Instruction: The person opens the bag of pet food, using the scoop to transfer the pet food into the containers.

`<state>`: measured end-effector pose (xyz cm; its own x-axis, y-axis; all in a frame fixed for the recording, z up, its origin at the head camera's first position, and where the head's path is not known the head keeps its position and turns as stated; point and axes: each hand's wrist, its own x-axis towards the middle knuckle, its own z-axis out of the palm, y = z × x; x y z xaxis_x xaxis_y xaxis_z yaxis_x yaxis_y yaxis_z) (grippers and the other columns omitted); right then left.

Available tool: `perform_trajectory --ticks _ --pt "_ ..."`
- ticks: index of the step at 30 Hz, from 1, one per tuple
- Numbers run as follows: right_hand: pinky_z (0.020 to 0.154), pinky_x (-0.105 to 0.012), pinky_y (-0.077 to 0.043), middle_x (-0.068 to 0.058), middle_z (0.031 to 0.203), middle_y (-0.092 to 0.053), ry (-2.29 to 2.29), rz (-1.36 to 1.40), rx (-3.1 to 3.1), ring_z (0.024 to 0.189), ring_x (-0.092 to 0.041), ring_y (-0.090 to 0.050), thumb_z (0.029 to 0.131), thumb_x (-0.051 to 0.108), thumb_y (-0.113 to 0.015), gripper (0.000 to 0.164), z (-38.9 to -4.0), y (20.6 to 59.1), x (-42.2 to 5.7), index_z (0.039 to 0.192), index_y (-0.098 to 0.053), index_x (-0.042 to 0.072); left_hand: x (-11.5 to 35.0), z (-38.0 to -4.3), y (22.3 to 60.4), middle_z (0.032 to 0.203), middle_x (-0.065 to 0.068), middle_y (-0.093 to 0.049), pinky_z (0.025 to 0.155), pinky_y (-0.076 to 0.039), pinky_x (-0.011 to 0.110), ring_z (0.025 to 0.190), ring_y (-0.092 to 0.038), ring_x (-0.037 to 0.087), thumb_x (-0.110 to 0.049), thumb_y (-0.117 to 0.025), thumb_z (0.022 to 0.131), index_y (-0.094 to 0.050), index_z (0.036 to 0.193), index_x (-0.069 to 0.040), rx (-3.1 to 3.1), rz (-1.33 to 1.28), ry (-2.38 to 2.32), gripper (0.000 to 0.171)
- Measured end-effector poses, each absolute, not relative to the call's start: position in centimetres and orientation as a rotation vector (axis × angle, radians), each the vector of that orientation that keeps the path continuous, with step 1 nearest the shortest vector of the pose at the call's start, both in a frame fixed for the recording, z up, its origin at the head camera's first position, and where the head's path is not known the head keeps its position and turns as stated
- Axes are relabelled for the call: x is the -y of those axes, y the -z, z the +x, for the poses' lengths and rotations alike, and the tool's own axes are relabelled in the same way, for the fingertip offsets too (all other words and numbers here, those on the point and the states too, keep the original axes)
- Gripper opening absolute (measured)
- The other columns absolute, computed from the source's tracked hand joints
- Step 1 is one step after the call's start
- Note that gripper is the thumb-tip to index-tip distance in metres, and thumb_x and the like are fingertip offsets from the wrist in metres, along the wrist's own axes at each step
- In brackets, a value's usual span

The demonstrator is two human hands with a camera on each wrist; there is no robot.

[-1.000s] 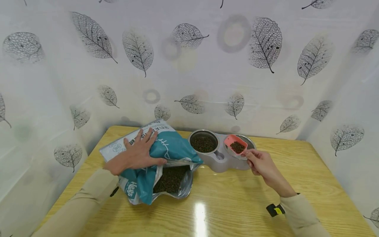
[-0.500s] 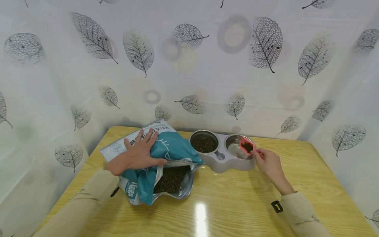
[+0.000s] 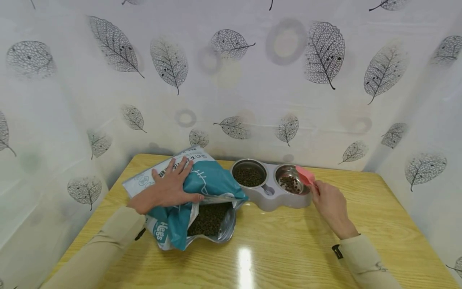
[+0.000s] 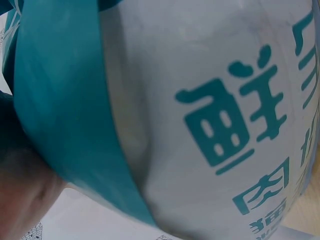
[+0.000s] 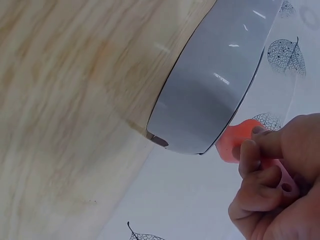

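Observation:
My right hand (image 3: 330, 206) grips the handle of a pink scoop (image 3: 305, 175), tipped on its side over the right bowl's rim. In that steel bowl (image 3: 283, 171) lies a small heap of brown kibble (image 3: 290, 184). The left steel bowl (image 3: 234, 165) holds more kibble across its bottom. My left hand (image 3: 169, 186) rests with fingers spread on a teal and white pet food bag (image 3: 213, 176). The bag lies on its side, its mouth facing the front and showing kibble (image 3: 209, 220) inside. In the right wrist view, fingers and thumb curl round the scoop handle (image 5: 280, 182).
Both bowls sit in a pale grey double stand (image 3: 268, 202) at the back of the wooden table (image 3: 281, 249). A white curtain with leaf prints (image 3: 252, 88) hangs close behind the table. The bag stands left of the stand, its corner against it in this view.
My right hand has shifted slightly right and turned the scoop over from level to tipped. Kibble has dropped into the right bowl. The left hand and bag stay put.

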<state>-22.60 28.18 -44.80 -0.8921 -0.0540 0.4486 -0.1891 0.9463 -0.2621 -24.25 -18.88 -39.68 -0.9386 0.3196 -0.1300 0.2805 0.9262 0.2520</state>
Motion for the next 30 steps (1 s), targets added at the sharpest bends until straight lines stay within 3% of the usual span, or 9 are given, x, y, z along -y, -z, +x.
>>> perform_trajectory --ticks 3,6,9,13,17,21,23,25,30 --pt "0.044 -0.028 -0.027 -0.005 0.057 -0.047 -0.441 0.192 2.632 0.05 -0.017 -0.039 0.097 0.008 -0.065 0.018 -22.5 44.8 -28.2 0.081 -0.065 -0.002 18.9 -24.2 39.6 0.174 0.016 -0.001 0.101 -0.001 0.093 0.157 0.004 0.051 -0.083 -0.057 0.082 -0.006 0.167 -0.015 -2.916 0.455 -0.342 0.121" --pt "0.046 -0.026 -0.029 -0.005 0.06 -0.053 -0.638 0.16 2.689 0.051 -0.012 -0.04 0.103 0.016 -0.061 0.024 -22.3 44.4 -28.1 0.094 -0.07 -0.004 18.9 -24.2 39.7 0.174 0.016 -0.001 0.101 -0.001 0.094 0.157 0.004 0.051 -0.083 -0.058 0.083 -0.006 0.167 -0.015 -2.914 0.458 -0.349 0.12" --pt "0.046 -0.026 -0.033 -0.006 0.068 -0.058 -1.073 0.077 2.799 0.051 -0.007 -0.04 0.109 0.028 -0.052 0.04 -21.8 43.6 -28.0 0.111 -0.068 -0.008 18.9 -24.2 39.7 0.174 0.016 -0.001 0.101 -0.001 0.093 0.157 0.005 0.051 -0.082 -0.058 0.083 -0.006 0.167 -0.015 -2.912 0.461 -0.355 0.12" --pt "0.044 -0.026 -0.028 0.0 0.068 -0.051 -1.745 0.067 2.793 0.049 -0.005 -0.032 0.111 0.034 -0.046 0.044 -21.0 42.5 -27.7 0.111 -0.061 -0.007 18.8 -24.2 39.7 0.174 0.016 -0.001 0.101 -0.001 0.093 0.157 0.005 0.051 -0.082 -0.058 0.083 -0.006 0.167 -0.014 -2.913 0.458 -0.348 0.12" --pt "0.043 -0.03 -0.018 0.007 0.064 -0.043 -2.145 0.38 2.716 0.049 -0.006 -0.025 0.112 0.029 -0.043 0.032 -20.2 42.1 -27.1 0.1 -0.063 0.006 18.7 -24.2 39.6 0.174 0.016 -0.002 0.101 -0.001 0.093 0.157 0.004 0.051 -0.083 -0.058 0.083 -0.007 0.167 -0.014 -2.918 0.456 -0.347 0.12" --pt "0.043 -0.036 -0.013 0.008 0.063 -0.041 -2.35 0.79 2.658 0.049 -0.011 -0.022 0.114 0.023 -0.037 0.032 -19.3 42.0 -25.9 0.096 -0.062 0.014 18.6 -24.2 39.6 0.174 0.016 -0.002 0.101 -0.001 0.093 0.157 0.004 0.051 -0.082 -0.058 0.083 -0.007 0.167 -0.014 -2.916 0.457 -0.35 0.12" --pt "0.043 -0.037 -0.013 0.008 0.064 -0.041 -2.408 0.919 2.662 0.049 -0.011 -0.022 0.114 0.021 -0.035 0.032 -18.8 42.0 -24.9 0.098 -0.061 0.01 18.7 -24.2 39.6 0.174 0.016 -0.001 0.101 -0.001 0.093 0.157 0.005 0.051 -0.082 -0.058 0.083 -0.006 0.167 -0.015 -2.909 0.454 -0.347 0.12" --pt "0.042 -0.036 -0.013 0.009 0.064 -0.04 -2.422 0.987 2.705 0.049 -0.007 -0.024 0.114 0.021 -0.036 0.034 -18.4 42.1 -23.9 0.099 -0.057 -0.001 18.7 -24.2 39.6 0.174 0.015 0.0 0.101 0.0 0.093 0.157 0.005 0.051 -0.082 -0.058 0.083 -0.006 0.167 -0.015 -2.905 0.451 -0.345 0.12" --pt "0.041 -0.03 -0.016 0.008 0.06 -0.037 -2.37 1.031 2.843 0.046 -0.003 -0.026 0.113 0.026 -0.039 0.05 -17.6 42.6 -21.1 0.104 -0.047 -0.022 18.6 -24.3 39.6 0.174 0.015 0.0 0.102 0.0 0.093 0.157 0.005 0.05 -0.083 -0.058 0.082 -0.005 0.167 -0.015 -2.908 0.44 -0.332 0.121"
